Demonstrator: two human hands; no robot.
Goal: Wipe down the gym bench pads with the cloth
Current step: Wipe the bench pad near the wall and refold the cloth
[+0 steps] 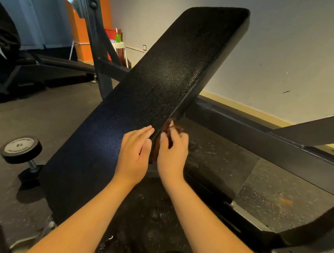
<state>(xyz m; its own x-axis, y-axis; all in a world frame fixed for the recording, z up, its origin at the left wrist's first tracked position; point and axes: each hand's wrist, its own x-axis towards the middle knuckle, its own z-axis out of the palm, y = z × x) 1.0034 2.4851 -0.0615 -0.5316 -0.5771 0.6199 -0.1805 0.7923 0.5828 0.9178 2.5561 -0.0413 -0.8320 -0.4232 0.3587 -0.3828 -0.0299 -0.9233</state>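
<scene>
While the right grip (172, 150) pinched the brown cloth (175, 126) against the right side edge of the black bench pad (168, 74), I saw the left grip (135, 149) lying flat and open on the pad's top face just beside it, fingers straight. The pad sloped upward, away from the camera. A dark frame beam (264, 137) ran behind it to the right. On the rubber floor (38, 111) to the left lay a dumbbell (21, 148) marked 15.

Only readable mark: number "15", upside down, on the round end face of the dumbbell (21, 147) on the floor at left. Smaller lettering around that face's rim too blurred to read.
</scene>
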